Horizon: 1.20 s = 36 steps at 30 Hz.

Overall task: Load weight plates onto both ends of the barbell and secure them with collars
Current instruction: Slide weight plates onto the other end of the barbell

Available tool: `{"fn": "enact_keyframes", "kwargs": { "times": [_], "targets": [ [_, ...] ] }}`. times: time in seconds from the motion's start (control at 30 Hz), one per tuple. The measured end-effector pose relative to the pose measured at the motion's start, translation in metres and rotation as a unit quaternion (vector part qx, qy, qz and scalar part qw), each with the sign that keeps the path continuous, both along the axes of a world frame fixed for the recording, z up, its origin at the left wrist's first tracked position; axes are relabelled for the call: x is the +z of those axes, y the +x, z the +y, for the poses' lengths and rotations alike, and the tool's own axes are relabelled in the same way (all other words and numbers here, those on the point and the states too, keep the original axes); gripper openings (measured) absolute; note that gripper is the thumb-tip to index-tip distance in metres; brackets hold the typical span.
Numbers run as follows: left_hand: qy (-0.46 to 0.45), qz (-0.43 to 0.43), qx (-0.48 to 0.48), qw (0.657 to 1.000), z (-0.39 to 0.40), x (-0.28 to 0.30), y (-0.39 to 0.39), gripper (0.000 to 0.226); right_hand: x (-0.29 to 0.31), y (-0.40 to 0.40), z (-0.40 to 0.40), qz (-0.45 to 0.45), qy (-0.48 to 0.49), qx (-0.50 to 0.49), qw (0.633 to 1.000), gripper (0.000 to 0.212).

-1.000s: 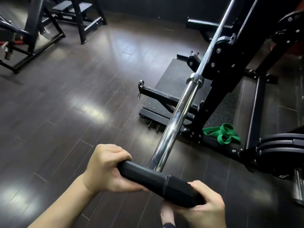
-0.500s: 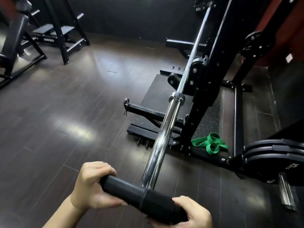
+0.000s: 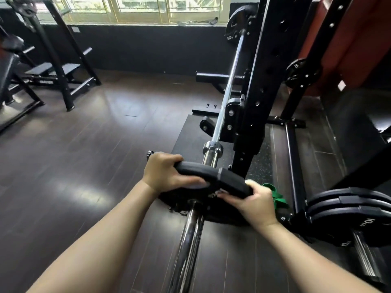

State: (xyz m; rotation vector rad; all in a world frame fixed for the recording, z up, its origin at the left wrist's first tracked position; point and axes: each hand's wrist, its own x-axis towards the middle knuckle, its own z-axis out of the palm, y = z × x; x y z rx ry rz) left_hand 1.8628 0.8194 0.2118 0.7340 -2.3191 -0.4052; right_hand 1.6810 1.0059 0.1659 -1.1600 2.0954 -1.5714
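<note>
Both hands, left hand (image 3: 167, 173) and right hand (image 3: 251, 197), grip a round black rubbery plate (image 3: 213, 176) threaded on the shiny chrome barbell (image 3: 188, 240) at frame centre.

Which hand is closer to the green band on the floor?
Right. The right hand sits just beside the green band; the left hand grips the weight plate's far side.

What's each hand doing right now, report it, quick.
Left hand: grips the weight plate by its left rim.
Right hand: grips the same plate's right rim, on the barbell sleeve.
</note>
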Motion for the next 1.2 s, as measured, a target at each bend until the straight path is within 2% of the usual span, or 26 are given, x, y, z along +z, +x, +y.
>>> {"fn": "enact_keyframes", "kwargs": {
  "times": [0.1,0.33,0.43,0.63,0.73,0.83,0.93,1.03,1.13,1.2],
  "targets": [
    [0.012,-0.017,0.022,1.0,-0.038,-0.003,-0.032,0.094,0.004,-0.038,-0.04,0.037,0.025,0.002,0.999,0.048],
    [0.037,0.001,0.014,0.999,-0.1,-0.006,-0.089,0.08,0.008,-0.095,-0.106,0.044,0.062,-0.011,0.997,0.041],
    [0.053,0.016,-0.004,0.998,-0.107,-0.007,-0.096,0.083,0.006,-0.101,-0.111,0.031,0.065,-0.014,0.997,0.041],
    [0.09,-0.029,0.014,0.995,-0.101,0.0,-0.095,0.076,0.011,-0.103,-0.107,-0.01,0.104,0.014,0.994,0.047],
    [0.142,-0.062,0.024,0.988,-0.096,0.005,-0.091,0.078,0.019,-0.101,-0.101,-0.051,0.134,0.042,0.989,0.049],
    [0.184,-0.057,0.046,0.98,-0.078,0.008,-0.088,0.075,0.011,-0.098,-0.085,-0.039,0.17,0.032,0.984,0.058],
    [0.135,-0.02,0.11,0.984,-0.041,-0.003,-0.094,0.084,-0.015,-0.101,-0.051,0.002,0.202,0.034,0.979,0.064],
    [0.103,0.044,0.146,0.983,0.013,-0.015,-0.116,0.074,-0.046,-0.119,0.001,-0.005,0.278,0.059,0.959,0.073],
    [-0.034,0.07,0.056,0.995,0.075,-0.036,-0.156,0.06,-0.077,-0.158,0.057,-0.006,0.355,0.021,0.934,0.071],
    [-0.07,0.069,-0.045,0.994,0.114,-0.052,-0.189,0.047,-0.091,-0.191,0.094,-0.01,0.381,-0.032,0.924,0.067]
  ]
}}
